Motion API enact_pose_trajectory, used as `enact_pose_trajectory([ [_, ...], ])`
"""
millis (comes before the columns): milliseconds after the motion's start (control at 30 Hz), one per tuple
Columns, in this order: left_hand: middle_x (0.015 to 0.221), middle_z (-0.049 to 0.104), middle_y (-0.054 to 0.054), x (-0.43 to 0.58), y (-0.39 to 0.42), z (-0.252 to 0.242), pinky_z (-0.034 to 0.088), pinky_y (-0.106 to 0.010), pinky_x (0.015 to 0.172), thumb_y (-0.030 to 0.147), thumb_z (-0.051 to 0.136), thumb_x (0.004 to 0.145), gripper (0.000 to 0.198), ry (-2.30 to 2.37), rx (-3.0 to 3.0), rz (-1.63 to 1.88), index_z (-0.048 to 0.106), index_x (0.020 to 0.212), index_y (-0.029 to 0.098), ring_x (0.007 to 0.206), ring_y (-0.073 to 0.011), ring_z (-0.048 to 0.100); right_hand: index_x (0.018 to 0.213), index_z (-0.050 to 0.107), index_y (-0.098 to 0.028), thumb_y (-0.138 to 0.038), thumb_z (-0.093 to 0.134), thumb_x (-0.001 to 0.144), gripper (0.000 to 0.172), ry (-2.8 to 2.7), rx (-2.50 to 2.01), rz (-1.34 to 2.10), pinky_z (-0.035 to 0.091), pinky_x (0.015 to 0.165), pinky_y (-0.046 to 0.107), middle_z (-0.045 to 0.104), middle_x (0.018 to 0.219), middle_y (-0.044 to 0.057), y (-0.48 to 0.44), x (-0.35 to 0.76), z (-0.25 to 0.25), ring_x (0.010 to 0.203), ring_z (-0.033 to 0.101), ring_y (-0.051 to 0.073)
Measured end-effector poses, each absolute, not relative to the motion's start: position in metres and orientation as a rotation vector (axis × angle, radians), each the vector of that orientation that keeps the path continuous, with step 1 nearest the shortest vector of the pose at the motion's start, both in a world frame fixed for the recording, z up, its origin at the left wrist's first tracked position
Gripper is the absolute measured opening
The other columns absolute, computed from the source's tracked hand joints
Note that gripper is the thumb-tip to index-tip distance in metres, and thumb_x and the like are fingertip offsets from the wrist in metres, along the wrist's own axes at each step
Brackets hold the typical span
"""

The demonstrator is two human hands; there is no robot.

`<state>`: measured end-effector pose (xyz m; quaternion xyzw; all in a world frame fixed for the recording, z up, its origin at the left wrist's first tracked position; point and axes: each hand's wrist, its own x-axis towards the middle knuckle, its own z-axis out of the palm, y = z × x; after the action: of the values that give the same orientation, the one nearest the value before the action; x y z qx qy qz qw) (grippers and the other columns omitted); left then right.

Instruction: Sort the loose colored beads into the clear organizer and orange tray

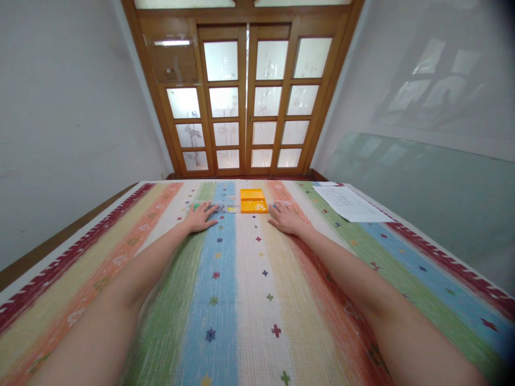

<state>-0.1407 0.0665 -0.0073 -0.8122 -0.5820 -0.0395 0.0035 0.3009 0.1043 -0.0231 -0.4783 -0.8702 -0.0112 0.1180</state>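
An orange box (253, 196) lies with its lid laid back on the striped tablecloth (219, 268), and small white pieces (260, 207) are scattered in its near half. Left of it, my left hand (200, 217) rests palm down with fingers stretched out, partly over a clear flat item with small coloured contents (231, 209); its kind is too small to tell. On the box's right side, my right hand (284, 217) lies flat, its fingers spread. Something bluish and clear shows by those fingertips, mostly hidden. Neither hand grips anything.
Printed white paper (351, 203) lies at the far right of the table. Beyond the table's far edge stand wooden doors with glass panes (245, 102). A plain wall (72, 118) rises on the left, and a greenish glossy panel (418, 198) leans or hangs on the right.
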Motion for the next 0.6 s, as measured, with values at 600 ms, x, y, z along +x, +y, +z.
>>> enact_pose_trajectory([
  [600,0.167,0.038,-0.014,-0.054,0.119,0.005,0.026,-0.05,0.126,0.047,0.051,0.098,0.07,-1.667,-2.567,-0.559,0.037,0.161,0.021,0.154,-0.0304,0.034,0.14,0.064,-0.02,-0.047,0.047,0.103,0.049,-2.1,-1.669,0.243,0.049,0.104,0.042,0.07,0.133,0.016,0.169,0.249,0.01,0.12,0.067,0.032],
])
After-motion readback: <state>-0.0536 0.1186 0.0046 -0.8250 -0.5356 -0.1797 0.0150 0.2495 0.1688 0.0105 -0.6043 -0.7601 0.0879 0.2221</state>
